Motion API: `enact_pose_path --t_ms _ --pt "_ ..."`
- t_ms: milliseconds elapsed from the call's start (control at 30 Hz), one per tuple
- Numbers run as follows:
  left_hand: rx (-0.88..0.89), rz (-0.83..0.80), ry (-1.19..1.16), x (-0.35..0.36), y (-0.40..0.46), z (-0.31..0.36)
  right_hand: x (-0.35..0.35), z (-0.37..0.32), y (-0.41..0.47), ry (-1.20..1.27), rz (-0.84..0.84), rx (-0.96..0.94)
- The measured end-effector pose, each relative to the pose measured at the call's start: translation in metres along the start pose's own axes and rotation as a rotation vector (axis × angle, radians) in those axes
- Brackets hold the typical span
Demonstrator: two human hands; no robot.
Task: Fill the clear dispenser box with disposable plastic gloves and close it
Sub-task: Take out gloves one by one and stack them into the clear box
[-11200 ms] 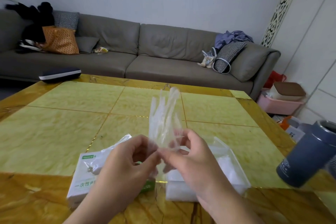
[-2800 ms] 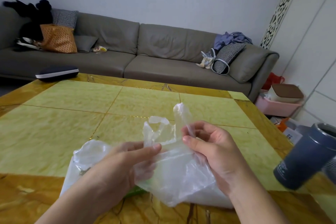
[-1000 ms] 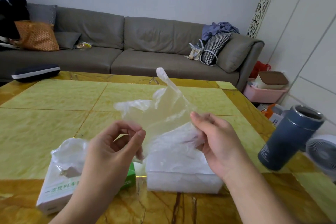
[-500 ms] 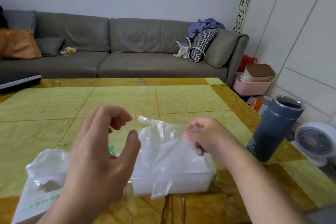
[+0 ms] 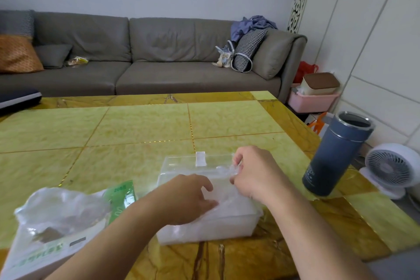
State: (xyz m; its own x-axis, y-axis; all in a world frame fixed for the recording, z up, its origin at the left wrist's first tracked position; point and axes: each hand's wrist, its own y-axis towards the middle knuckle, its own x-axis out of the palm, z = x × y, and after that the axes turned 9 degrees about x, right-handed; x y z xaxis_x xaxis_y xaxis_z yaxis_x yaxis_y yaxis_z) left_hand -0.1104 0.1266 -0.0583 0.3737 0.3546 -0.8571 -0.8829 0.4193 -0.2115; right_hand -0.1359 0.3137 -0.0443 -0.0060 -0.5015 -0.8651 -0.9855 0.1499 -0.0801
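The clear dispenser box (image 5: 204, 229) stands on the table near the front edge, full of cloudy plastic gloves, with its clear lid (image 5: 200, 161) tipped open toward the back. My left hand (image 5: 184, 198) lies over the glove pile (image 5: 229, 202) inside, fingers pressing it down. My right hand (image 5: 254, 170) is at the box's right rim and pinches a crumpled edge of a clear glove (image 5: 233, 169) between thumb and fingers. The white and green glove packet (image 5: 59, 223), torn open, lies to the left of the box.
A dark blue tumbler (image 5: 334, 154) stands on the table to the right of the box, near the table edge. A small white fan (image 5: 391, 168) sits beyond that edge. The yellow-green table (image 5: 136, 129) stretches toward a grey sofa (image 5: 159, 52) behind.
The glove I held spread in the air has come down into the box. My left hand dropped from above the table onto the pile. My view has turned to the right.
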Motion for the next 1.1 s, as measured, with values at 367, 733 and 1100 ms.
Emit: enact_pose_path --t_ms 367,733,1100 --pt "-0.027 -0.111 0.14 0.001 0.013 0.006 -0.012 -0.023 -0.023 -0.201 0.129 -0.121" --pt "0.033 -0.095 0.107 0.005 0.006 0.008 0.012 -0.035 -0.036 -0.251 -0.254 -0.044" --pt "-0.182 -0.137 0.26 0.002 0.001 0.015 0.022 -0.037 -0.023 -0.571 -0.495 -0.001"
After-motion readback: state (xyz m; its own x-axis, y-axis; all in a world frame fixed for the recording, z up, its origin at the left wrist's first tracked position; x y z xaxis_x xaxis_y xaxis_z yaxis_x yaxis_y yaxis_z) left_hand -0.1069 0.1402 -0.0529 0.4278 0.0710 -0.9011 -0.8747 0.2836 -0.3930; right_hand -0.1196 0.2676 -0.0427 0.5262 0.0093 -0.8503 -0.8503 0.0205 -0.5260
